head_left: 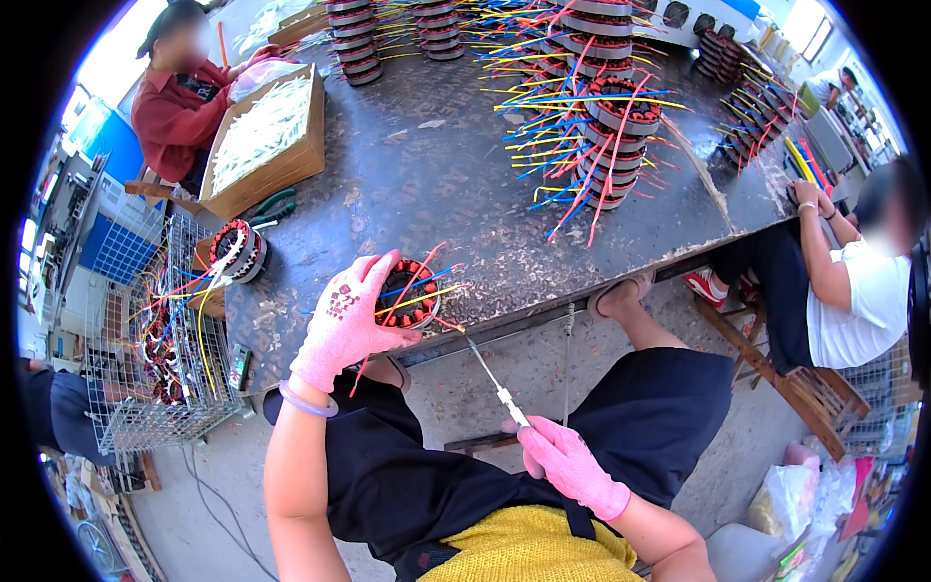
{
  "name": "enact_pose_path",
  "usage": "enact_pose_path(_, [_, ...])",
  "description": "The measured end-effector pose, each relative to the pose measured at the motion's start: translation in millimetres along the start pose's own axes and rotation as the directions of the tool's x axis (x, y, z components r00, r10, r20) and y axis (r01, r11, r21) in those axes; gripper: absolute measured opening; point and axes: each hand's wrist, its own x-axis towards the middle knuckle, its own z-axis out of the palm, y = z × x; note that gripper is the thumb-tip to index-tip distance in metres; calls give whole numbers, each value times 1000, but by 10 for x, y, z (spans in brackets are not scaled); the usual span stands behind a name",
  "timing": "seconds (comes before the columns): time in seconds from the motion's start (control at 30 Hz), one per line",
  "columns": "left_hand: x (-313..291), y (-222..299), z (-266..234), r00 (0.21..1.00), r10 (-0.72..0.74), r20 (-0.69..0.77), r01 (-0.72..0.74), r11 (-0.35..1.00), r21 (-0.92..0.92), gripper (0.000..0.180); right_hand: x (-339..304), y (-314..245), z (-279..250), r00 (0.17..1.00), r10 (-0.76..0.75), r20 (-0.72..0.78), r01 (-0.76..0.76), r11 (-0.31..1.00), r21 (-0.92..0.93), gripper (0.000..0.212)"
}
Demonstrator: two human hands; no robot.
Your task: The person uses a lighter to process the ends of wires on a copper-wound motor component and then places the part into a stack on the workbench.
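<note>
I have a dark, scuffed table across most of my view. One co-worker in red sits at its far left side, another in a white shirt to the right. Tall stacks of wire-wound rings stand toward the back, bristling with coloured wires. At left I see a wire basket, and above it on the table a cardboard box full of pale strips. The left hand, in a pink glove, has its fingers wrapped over one ring at the table's near edge; I can't tell whether it rests there. The right hand, gloved alike, clasps a slim, white-sleeved tool. Its tip is at the end of one of the ring's wires; contact is too small for me to judge. Green-handled pliers lie near the box.
</note>
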Motion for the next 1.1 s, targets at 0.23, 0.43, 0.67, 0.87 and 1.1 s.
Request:
enact_pose_path(0.23, [5,-5,19,1000,-3,6,3,1000,-9,100,-1,41,14,1000,10,-5,-9,994,111,35])
enact_pose_path(0.43, [9,19,-7,1000,-21,12,21,1000,-15,100,-15,-91,38,999,36,-6,-35,994,104,35])
enact_pose_path(0.67, [4,39,-3,1000,-22,5,23,999,-32,98,-13,-1,4,1000,-15,2,15,1000,13,35])
enact_pose_path(0.87, [0,51,-29,1000,-23,19,24,999,-42,98,24,55,-3,1000,-16,14,16,999,34,37])
enact_pose_path(1.1, [11,37,-3,1000,-20,6,20,999,-40,98,10,28,0,1000,-24,7,24,1000,7,36])
